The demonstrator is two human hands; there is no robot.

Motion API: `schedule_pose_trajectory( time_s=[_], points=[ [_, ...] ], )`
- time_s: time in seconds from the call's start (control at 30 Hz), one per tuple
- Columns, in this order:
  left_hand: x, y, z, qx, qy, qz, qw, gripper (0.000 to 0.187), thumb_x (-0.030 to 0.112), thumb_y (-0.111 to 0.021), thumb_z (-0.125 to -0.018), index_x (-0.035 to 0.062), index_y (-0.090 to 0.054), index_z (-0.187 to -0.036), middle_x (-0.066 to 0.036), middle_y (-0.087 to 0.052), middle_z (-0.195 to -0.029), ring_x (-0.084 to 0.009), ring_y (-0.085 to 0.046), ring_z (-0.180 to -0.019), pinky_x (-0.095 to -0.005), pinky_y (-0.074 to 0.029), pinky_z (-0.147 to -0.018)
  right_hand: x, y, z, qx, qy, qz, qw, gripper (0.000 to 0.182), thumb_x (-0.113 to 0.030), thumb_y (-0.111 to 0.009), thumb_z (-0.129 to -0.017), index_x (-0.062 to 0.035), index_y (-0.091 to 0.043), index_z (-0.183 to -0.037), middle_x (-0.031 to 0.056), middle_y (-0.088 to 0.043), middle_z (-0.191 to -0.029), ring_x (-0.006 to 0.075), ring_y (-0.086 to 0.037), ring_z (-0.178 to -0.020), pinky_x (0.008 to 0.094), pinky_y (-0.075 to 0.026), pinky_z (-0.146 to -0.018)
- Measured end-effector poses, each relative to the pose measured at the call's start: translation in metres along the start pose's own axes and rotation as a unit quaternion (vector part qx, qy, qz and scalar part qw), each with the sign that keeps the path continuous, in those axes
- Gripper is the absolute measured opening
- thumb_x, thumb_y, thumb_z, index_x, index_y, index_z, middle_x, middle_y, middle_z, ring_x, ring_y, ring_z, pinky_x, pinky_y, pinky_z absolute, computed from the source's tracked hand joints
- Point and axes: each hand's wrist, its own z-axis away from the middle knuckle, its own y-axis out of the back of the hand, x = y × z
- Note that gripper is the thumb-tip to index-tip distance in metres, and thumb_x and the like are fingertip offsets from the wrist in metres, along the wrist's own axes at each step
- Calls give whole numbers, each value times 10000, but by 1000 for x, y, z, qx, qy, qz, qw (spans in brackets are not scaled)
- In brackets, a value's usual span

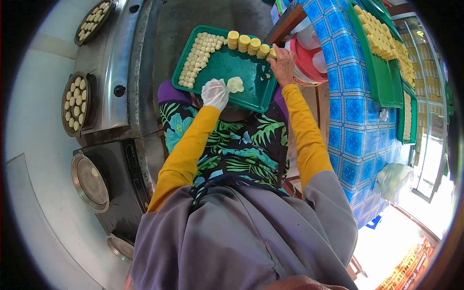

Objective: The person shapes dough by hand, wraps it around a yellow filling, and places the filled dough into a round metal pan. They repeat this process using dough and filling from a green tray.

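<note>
Green tray [237,72] holds small cakes [198,55]; gloved left hand [215,93] pinches dough [235,84], right hand [282,63] grips tray's edge

A blue tiled table [355,104] stood right of the stove [113,63], which carried 2 round pans of pale cakes [76,103].

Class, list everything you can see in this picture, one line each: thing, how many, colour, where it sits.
Tray: one, green, on the lap.
Small dough balls: many, pale, tray's left side.
Round cakes: five, yellow, tray's far edge.
Dough lump: one, pale, mid-tray.
Round pans: two filled, dark, on the stove at left.
Side trays: several, green, on the blue tablecloth.
Left hand: clear glove, beside the lump.
Right hand: bare, at the cakes.
</note>
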Motion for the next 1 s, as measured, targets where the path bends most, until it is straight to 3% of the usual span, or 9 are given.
schedule_pose_trajectory(
  time_s=[0.17,0.33,0.4,0.47,0.6,0.7,0.77,0.87,1.0],
  points=[
    [6,-36,-5,51,54,40,996,196,278,-708,-805,88,-709,-853,-124,-701,-879,-341,-688,-851,-434,-554,-750,8,-15,-9,-55,-10,37,998,545,-208,-777,-750,-106,-625,-1263,115,-649,-1033,327,-600,-974,445,-482,-871],
    [16,-14,-24,-100,185,99,973,147,209,-698,-778,72,-728,-822,-134,-715,-912,-325,-695,-886,-395,-558,-786,13,-6,-15,-44,-116,-83,989,589,-208,-788,-731,-97,-617,-1284,151,-676,-1050,343,-606,-1011,434,-499,-885],
    [11,-14,-21,-72,162,156,972,161,218,-686,-784,63,-718,-814,-135,-716,-901,-313,-700,-881,-396,-560,-766,1,11,-20,-40,-157,-117,980,602,-210,-792,-722,-95,-617,-1286,163,-683,-1053,342,-610,-1018,431,-503,-890],
    [8,-8,-18,-49,142,211,966,176,227,-674,-790,54,-708,-807,-135,-716,-889,-302,-706,-875,-396,-563,-745,-32,35,-6,-60,-125,-94,986,600,-191,-801,-698,-95,-633,-1267,164,-689,-1101,332,-612,-1032,426,-498,-911],
    [6,-16,-32,-61,210,292,931,180,117,-700,-744,43,-656,-902,-157,-706,-894,-325,-704,-876,-391,-559,-747,-70,6,47,-162,-20,-274,948,660,-75,-781,-631,-95,-630,-1274,141,-690,-1096,350,-562,-1018,399,-470,-924],
    [-1,-25,-37,-73,259,305,913,288,52,-716,-702,44,-627,-975,-185,-697,-922,-369,-693,-901,-403,-550,-782,-89,-10,62,-179,63,-209,959,661,-4,-735,-637,-94,-624,-1282,138,-688,-1060,346,-562,-1012,389,-470,-915],
    [-3,-32,-37,-36,223,247,942,398,33,-768,-676,55,-657,-1058,-130,-724,-945,-233,-730,-773,-339,-579,-662,-94,-14,65,-177,92,-196,960,655,56,-680,-643,-81,-622,-1281,139,-671,-1084,342,-562,-997,403,-479,-875],
    [-6,-37,-39,-63,249,282,925,445,13,-768,-669,50,-663,-1100,-137,-726,-964,-232,-731,-771,-327,-582,-661,-96,-16,67,-169,82,-247,951,614,64,-688,-644,-64,-643,-1243,153,-651,-1099,343,-574,-964,419,-489,-833],
    [-4,-31,-40,-66,238,238,939,442,-30,-753,-671,31,-669,-1101,-137,-723,-956,-208,-725,-738,-310,-578,-624,-93,-22,71,-210,-113,-235,942,406,-27,-732,-695,-36,-701,-1100,179,-625,-1039,348,-603,-937,428,-500,-817]
  ],
)
